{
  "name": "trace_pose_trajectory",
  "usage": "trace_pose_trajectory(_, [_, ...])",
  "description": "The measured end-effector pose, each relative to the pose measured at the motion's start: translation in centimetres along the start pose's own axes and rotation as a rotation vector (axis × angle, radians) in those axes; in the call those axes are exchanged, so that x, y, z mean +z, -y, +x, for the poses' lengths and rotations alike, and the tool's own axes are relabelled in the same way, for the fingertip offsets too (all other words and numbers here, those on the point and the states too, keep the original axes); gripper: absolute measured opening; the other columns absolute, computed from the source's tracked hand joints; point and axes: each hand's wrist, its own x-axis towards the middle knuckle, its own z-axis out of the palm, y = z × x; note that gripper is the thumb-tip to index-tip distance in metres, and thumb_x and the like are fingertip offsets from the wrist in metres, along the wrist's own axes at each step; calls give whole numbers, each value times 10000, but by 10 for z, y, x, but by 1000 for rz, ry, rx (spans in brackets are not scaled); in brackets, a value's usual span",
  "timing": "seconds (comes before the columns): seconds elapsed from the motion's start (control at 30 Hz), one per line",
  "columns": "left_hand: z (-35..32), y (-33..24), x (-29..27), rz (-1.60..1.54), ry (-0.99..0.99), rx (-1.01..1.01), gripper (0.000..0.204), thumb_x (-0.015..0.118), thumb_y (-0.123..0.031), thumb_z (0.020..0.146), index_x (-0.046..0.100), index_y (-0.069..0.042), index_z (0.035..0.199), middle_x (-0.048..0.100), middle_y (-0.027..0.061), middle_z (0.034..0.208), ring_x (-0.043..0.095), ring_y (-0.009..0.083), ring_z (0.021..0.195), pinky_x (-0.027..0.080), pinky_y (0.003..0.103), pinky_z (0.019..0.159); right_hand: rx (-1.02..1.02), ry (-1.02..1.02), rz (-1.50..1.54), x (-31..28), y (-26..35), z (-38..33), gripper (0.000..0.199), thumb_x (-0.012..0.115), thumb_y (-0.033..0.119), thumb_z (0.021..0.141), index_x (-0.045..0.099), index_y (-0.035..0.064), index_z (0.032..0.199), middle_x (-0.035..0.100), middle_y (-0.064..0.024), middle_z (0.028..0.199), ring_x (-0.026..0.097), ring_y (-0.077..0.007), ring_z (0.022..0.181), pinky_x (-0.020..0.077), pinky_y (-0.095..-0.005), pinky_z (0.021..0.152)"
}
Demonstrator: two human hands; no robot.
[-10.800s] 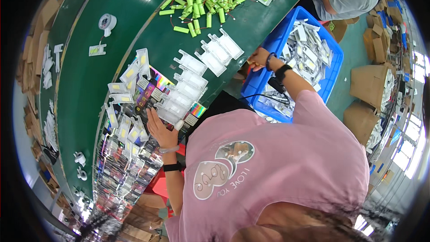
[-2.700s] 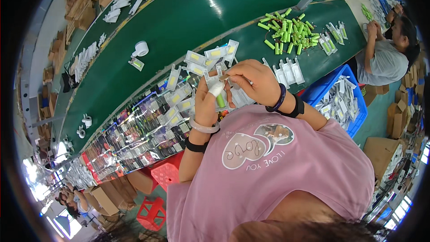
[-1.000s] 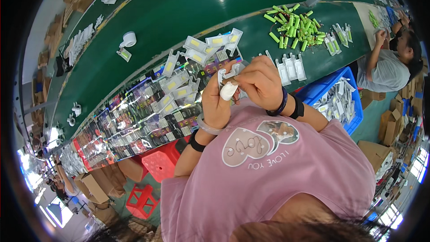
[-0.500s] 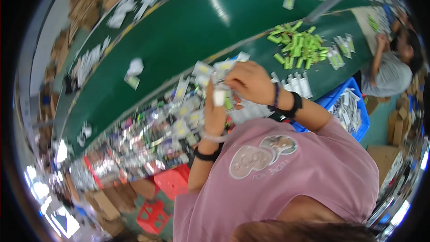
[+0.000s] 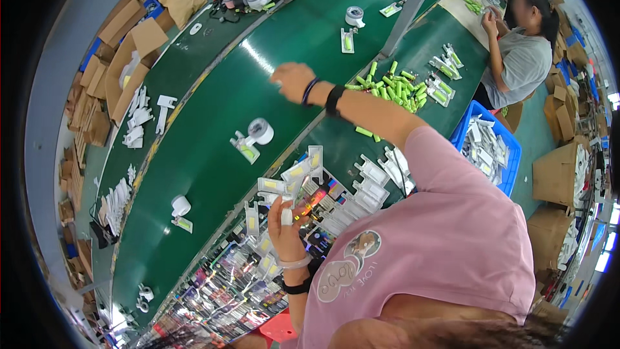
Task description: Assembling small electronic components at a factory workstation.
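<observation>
My right hand [image 5: 296, 82] reaches out over the green conveyor belt, its fingers loosely bent and apart, with nothing visible in them. A pale covering shows at a fingertip. Below it on the belt lies a white part [image 5: 252, 139] with a round head and a green cell in its flat casing. My left hand [image 5: 287, 236] is raised over the bench's near side, fingers up and apart, white wrapping on one digit. Beside it are flat white casings with yellow panels [image 5: 272, 185] and a colourful printed bench surface [image 5: 316, 197]. I see nothing held in that hand.
Green cylindrical cells [image 5: 394, 90] are heaped right of my arm, near rows of white casings [image 5: 371, 187]. A blue crate [image 5: 510, 155] of white parts stands at right. A grey post [image 5: 413, 10] rises beyond the cells. A co-worker [image 5: 516, 52] sits at far right.
My hands, together over the bench before, are now apart: the right has gone out over the belt, the left stays near the casings. The view has shifted too.
</observation>
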Motion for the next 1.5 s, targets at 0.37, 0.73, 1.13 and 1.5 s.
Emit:
trace_pose_trajectory(0.37, [16,17,5,-11,16,-97,235,488,-92,928,557,-14,1139,606,81,959,617,153,788,537,264,652,746,324,-456,-25,-212,-12,281,446,230,906,555,227,1165,633,-86,1102,570,-284,1076,427,-458,860])
trace_pose_trajectory(0.73, [18,19,16,25,4,-141,222,479,-64,920,580,-16,1112,609,76,946,629,157,777,545,260,633,384,231,-592,-18,-231,-9,192,528,205,835,717,192,872,598,-57,1086,546,-224,1069,402,-392,841])
trace_pose_trajectory(1.13, [9,14,17,39,43,-97,229,488,-66,916,555,-11,1128,598,78,966,622,153,797,544,268,672,133,12,328,-48,-171,-2,232,685,235,785,614,16,820,644,-116,696,630,-245,641,499,-341,619])
trace_pose_trajectory(1.5, [-14,-24,17,145,-20,420,477,502,-261,939,411,0,1328,482,95,1277,504,198,1114,409,338,962,137,772,1562,-151,78,-137,105,644,104,865,573,31,836,628,-18,711,604,-86,568,470,-225,534])
